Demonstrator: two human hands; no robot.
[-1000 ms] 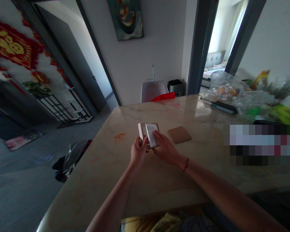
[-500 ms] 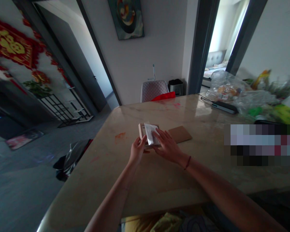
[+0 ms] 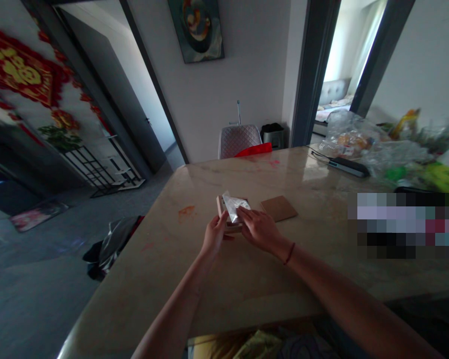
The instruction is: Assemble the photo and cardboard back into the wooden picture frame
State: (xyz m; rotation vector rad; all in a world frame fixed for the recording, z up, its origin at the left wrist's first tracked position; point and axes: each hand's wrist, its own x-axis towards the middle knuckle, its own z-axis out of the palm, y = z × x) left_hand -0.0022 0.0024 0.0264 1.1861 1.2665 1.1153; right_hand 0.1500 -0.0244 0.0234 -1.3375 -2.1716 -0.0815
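A shallow, light-brown open box [image 3: 233,229] is held just over the table by my left hand [image 3: 213,235], whose thumb lies along its near left side and whose fingers reach underneath. On top of the box is a shiny, crinkled clear plastic packet [image 3: 231,205], lying at a slant; I cannot make out what is in it. My right hand [image 3: 265,230] grips the packet's right edge with bent fingers. Just right of that hand, a flat brown cardboard piece [image 3: 280,208] lies on the table.
The marble-look table [image 3: 209,284] has an orange stain [image 3: 187,212] left of the box. Plastic bags [image 3: 389,149] and a long dark device [image 3: 347,166] with a cord occupy the far right. Beyond the far edge stands a quilted chair [image 3: 237,137] with red cloth on it.
My right fingers have drawn in from lying spread across the packet to a bent grip at its edge. The packet has become more crumpled and slanted, and the box sits slightly lower.
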